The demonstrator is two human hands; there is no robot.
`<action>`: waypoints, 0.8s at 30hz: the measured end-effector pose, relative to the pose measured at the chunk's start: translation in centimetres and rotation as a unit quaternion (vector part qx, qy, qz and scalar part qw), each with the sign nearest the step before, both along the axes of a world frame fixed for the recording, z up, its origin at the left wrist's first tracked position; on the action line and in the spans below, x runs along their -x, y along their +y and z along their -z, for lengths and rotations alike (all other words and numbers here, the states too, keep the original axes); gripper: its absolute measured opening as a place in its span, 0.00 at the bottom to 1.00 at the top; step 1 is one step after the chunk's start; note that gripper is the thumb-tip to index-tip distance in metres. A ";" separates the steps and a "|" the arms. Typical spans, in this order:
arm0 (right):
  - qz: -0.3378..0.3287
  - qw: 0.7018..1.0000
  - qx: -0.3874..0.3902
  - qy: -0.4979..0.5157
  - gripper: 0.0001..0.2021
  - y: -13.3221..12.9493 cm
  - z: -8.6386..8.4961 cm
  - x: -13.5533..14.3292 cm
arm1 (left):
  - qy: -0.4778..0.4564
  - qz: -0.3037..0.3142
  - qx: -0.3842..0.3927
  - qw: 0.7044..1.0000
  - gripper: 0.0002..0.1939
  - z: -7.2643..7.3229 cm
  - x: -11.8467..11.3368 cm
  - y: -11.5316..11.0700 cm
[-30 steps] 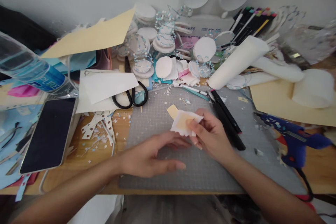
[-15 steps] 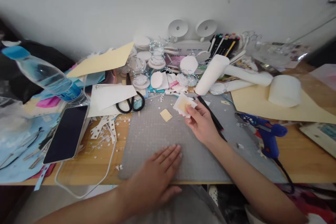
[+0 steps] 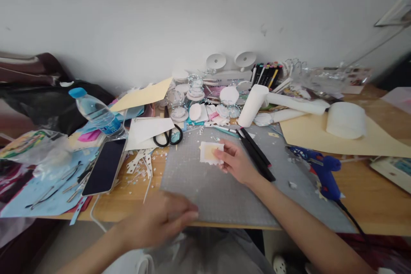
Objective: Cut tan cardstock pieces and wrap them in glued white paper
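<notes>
Between the thumb and fingers of my right hand (image 3: 236, 160) is a small white paper piece with ragged edges (image 3: 207, 154) and a yellowish middle. It is held over the grey cutting mat (image 3: 205, 192), and a bit of yellow shows at its left edge. My left hand (image 3: 163, 216) is blurred at the front edge of the table, with its fingers bent and partly hidden; I cannot tell whether it is closed. Black pens (image 3: 257, 156) lie on the mat just beyond my right hand. Black-handled scissors (image 3: 167, 135) rest at the mat's far left corner.
A blue glue gun (image 3: 326, 169) lies at the right, its cord over the table edge. White rolls (image 3: 253, 105) and decorated white discs (image 3: 195, 92) crowd the back. Left are a phone (image 3: 105, 167), a water bottle (image 3: 98, 113) and paper scraps (image 3: 141, 162).
My right hand has brought the white paper piece left and lower, over where the small yellow card lay. My left hand has lifted off the mat and moved left. The view has shifted.
</notes>
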State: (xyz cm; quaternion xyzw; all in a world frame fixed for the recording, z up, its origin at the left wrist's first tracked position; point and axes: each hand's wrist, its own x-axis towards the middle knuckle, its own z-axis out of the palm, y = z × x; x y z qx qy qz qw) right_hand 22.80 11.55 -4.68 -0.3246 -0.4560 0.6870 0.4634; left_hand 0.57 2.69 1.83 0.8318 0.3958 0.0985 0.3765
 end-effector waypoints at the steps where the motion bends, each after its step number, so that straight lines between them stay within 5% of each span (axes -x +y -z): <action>1: -0.009 1.000 -0.005 0.000 0.16 -0.1 -0.1 0.0 | -0.007 -0.060 0.007 0.998 0.13 -0.4 0.2 0.6; 3: -0.028 1.000 -0.012 -0.003 0.15 -0.4 -0.2 0.0 | -0.043 -0.176 0.028 0.983 0.14 -0.9 0.3 2.1; 5: -0.048 0.999 -0.018 -0.010 0.16 -0.6 -0.3 0.1 | -0.133 -0.227 0.076 0.962 0.18 -0.7 -0.1 3.7; 8: -0.072 0.997 -0.018 -0.029 0.17 -0.9 -0.4 0.4 | -0.254 -0.214 0.133 0.934 0.18 0.5 -1.2 5.9; 18: -0.062 0.993 0.016 -0.097 0.15 -0.6 1.2 1.3 | -0.312 -0.199 0.260 0.892 0.13 5.5 -1.5 9.2; 24: -0.091 0.992 0.045 -0.078 0.13 -0.1 1.7 1.5 | -0.372 -0.215 0.298 0.852 0.12 6.8 -0.8 9.4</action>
